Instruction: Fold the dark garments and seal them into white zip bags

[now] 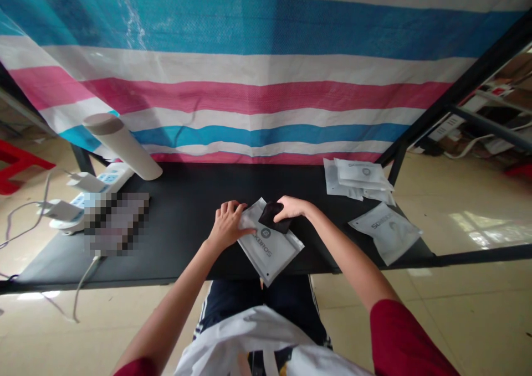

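Black cloth (269, 214), right hand (293, 207) pinching it, left hand (226, 224) (grip unclear) on pouch (272, 257)

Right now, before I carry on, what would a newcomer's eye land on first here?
Probably the big blue, white and pink striped sheet, hanging behind the black table. Next, at the table's near middle, the right hand grips a dark item over a printed pale pouch, with the left hand at the pouch's left side.
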Demonstrator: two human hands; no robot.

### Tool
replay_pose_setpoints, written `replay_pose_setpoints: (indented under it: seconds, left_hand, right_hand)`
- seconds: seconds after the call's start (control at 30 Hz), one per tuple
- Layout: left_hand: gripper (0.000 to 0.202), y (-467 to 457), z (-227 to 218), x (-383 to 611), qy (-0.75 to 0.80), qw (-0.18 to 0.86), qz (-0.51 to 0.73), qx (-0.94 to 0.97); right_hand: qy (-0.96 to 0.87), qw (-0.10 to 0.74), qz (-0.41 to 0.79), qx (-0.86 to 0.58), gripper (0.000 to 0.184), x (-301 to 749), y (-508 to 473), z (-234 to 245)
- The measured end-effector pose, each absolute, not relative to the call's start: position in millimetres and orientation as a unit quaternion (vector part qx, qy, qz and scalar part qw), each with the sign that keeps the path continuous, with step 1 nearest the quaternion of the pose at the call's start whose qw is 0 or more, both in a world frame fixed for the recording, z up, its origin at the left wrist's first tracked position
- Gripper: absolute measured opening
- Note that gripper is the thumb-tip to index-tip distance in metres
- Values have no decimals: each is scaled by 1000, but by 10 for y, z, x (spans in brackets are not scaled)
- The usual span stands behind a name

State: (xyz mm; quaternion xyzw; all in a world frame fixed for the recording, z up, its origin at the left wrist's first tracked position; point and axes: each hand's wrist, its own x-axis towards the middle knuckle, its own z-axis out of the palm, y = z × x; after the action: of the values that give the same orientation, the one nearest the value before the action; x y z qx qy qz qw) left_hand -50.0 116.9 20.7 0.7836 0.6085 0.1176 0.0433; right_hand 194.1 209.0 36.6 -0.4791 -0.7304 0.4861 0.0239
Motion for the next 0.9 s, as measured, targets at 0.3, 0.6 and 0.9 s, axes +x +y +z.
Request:
replay_pose_setpoints:
  seconds: [0.3, 0.6, 0.9]
  left_hand:
    - [43, 920, 328, 227, 607, 115, 184, 765]
    - [34, 775, 101, 513, 619, 72, 180, 761]
    - [46, 773, 14, 458, 628, 64, 190, 752]
  right_hand:
    - [-575, 363, 551, -484, 48, 2339, 1557, 308]
    - [-418, 460, 592, -512, 70, 2365, 1087, 45]
    - [-379, 551, 549, -502, 69, 2145, 1022, -143]
